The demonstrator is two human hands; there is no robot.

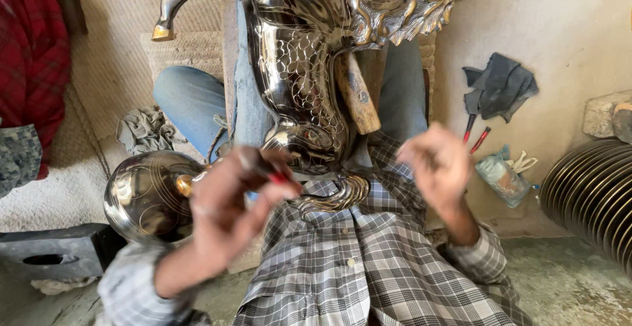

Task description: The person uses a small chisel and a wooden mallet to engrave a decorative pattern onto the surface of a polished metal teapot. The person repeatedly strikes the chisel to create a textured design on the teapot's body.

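A shiny metal animal figure [299, 69], engraved with scale patterns, lies across the lap of the person seated on the floor, its hoofed leg [178, 7] sticking up at the top left. A wooden handle [357, 94] rests against the figure's middle. The left hand [227, 211] hovers just below the figure, fingers curled around a thin red-handled tool [276, 176]; the hand is blurred, so I cannot tell how tight the grip is. The right hand [438, 165] sits to the other side, fingers loosely bent and partly open, holding nothing I can make out. Beside the left hand lies a round polished metal bowl [145, 198] with engraved circles. On the floor to the right are 2 red-handled tools [475, 135], a dark cloth [500, 89] above them, and a crumpled pale plastic bag [503, 176]. A ribbed metal piece [592, 188] sits at the far right, and a red plaid cloth [29, 56] at the far left.
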